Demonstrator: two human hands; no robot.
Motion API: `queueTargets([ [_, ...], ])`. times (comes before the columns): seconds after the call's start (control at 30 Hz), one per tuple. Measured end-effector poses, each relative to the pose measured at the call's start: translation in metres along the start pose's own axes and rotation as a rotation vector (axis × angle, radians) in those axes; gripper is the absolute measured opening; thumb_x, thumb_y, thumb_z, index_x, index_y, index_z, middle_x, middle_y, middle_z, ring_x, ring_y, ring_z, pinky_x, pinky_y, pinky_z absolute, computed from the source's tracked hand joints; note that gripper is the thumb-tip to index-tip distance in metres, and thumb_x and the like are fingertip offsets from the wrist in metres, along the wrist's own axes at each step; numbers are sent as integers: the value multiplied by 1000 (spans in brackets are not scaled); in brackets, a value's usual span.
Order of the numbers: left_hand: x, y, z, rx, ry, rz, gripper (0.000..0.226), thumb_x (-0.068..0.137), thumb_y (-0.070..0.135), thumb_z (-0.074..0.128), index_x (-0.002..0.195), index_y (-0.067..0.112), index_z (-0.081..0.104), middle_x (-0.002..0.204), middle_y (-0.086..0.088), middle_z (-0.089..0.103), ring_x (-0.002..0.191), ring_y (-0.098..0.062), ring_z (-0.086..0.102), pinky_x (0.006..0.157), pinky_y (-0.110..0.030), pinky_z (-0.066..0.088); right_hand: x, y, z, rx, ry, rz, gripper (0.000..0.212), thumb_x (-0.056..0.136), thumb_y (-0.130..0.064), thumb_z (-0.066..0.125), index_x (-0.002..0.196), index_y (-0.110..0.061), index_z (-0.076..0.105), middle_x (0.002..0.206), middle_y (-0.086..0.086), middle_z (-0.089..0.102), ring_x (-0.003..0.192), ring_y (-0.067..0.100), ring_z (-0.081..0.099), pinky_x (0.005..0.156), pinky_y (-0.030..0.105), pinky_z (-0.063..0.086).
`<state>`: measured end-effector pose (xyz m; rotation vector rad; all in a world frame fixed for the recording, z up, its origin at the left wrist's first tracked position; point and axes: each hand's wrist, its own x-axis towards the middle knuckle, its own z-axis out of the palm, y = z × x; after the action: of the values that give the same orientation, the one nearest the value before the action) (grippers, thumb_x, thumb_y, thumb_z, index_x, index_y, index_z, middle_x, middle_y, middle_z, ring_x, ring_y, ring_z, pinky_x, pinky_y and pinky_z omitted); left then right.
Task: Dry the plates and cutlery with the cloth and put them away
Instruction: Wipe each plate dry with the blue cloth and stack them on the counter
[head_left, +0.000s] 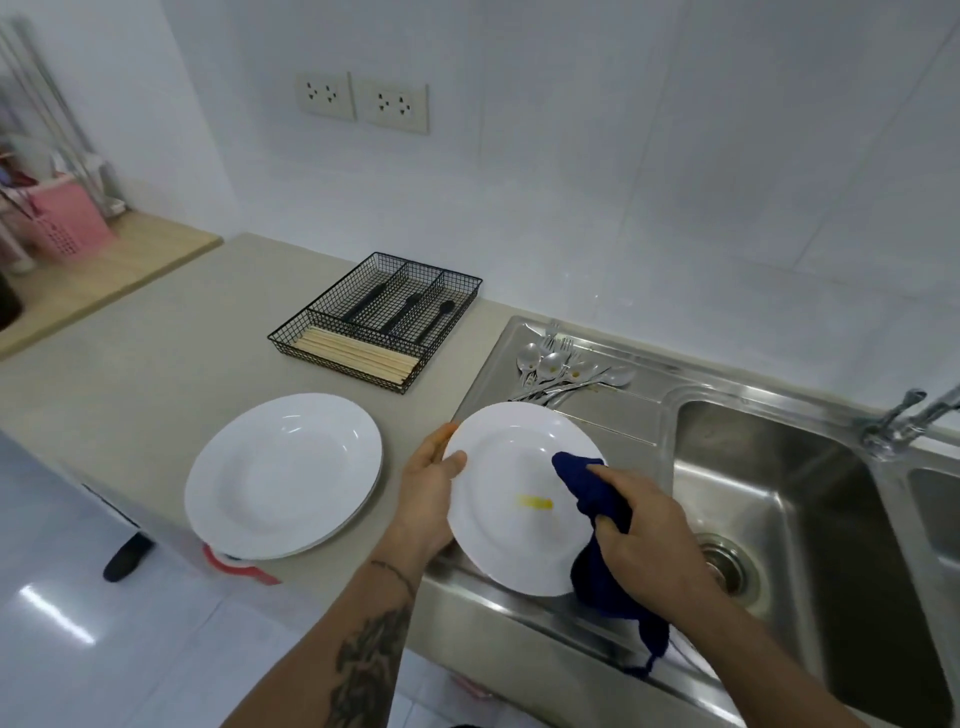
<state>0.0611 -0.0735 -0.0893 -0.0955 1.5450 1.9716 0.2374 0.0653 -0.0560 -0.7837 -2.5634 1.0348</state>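
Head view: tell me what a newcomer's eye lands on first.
First, the white plate held over the sink's draining board, a yellow smear on it. The left hand grips its rim while the right hand presses a dark blue cloth onto it. Left on the counter lies a stack of white plates.
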Motion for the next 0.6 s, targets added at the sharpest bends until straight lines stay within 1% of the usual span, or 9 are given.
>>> queueTargets([
  [0.13, -17, 13, 15, 63, -138, 47, 45, 97, 2, 46, 122, 36, 63, 124, 3, 67, 108, -23, 67, 92, -44, 55, 16, -19, 10, -139, 146, 32, 40, 81, 2, 54, 118, -12, 58, 116, 3, 58, 96, 15, 49, 82, 20, 32],
  [0.2, -25, 26, 20, 112, -201, 100, 47, 97, 2, 45, 124, 37, 64, 116, 10, 70, 102, -13, 69, 85, -35, 58, 24, -35, 18, -176, 155, 44, 42, 86, -1, 53, 127, -6, 52, 129, 7, 54, 115, 24, 49, 94, 22, 33],
  [0.27, -28, 42, 18, 136, -243, 170, 48, 97, -2, 43, 118, 36, 65, 101, 19, 73, 88, -1, 70, 72, -22, 57, 27, -52, 29, -177, 51, 23, 56, 92, -11, 50, 146, -11, 34, 152, 2, 32, 138, 21, 31, 115, 32, 24],
  [0.3, -27, 50, 16, 126, -246, 196, 49, 96, -4, 42, 116, 34, 66, 100, 17, 73, 85, 0, 70, 70, -20, 56, 27, -58, 34, -195, -5, -3, 62, 94, -17, 47, 151, -16, 23, 158, 0, 19, 144, 20, 20, 119, 36, 18],
  [0.4, -21, 77, 3, 3, -191, 212, 48, 95, -8, 45, 120, 27, 66, 121, 5, 69, 102, -14, 68, 86, -34, 58, 27, -69, 40, -438, -47, -3, 68, 95, -37, 35, 154, -21, 3, 162, 0, -4, 148, 26, 0, 121, 42, 6],
  [0.43, -19, 83, -1, -44, -177, 202, 47, 94, -8, 47, 118, 28, 67, 125, 4, 67, 105, -18, 67, 87, -36, 58, 26, -73, 40, -528, -12, 31, 70, 93, -44, 27, 154, -20, 1, 162, 1, -5, 148, 27, -2, 120, 43, 3],
  [0.5, -17, 92, -7, -93, -158, 179, 45, 94, -8, 48, 112, 29, 67, 122, 2, 67, 96, -17, 68, 74, -30, 58, 18, -85, 42, -612, 34, 96, 74, 88, -49, 18, 154, -18, 2, 162, 3, -2, 148, 27, -2, 119, 43, 0],
  [0.53, -17, 94, -10, -96, -155, 165, 44, 94, -7, 48, 110, 30, 67, 119, 1, 68, 92, -17, 68, 71, -29, 58, 13, -91, 45, -599, 31, 99, 73, 89, -49, 21, 154, -18, 4, 162, 2, -1, 148, 26, -2, 119, 41, -2],
  [0.6, -17, 95, -16, -73, -147, 140, 42, 95, -3, 50, 110, 32, 67, 118, -1, 69, 97, -19, 68, 83, -37, 58, 1, -106, 51, -502, -16, 28, 66, 96, -42, 32, 154, -22, 6, 161, -5, 0, 147, 18, -3, 116, 30, -10],
])
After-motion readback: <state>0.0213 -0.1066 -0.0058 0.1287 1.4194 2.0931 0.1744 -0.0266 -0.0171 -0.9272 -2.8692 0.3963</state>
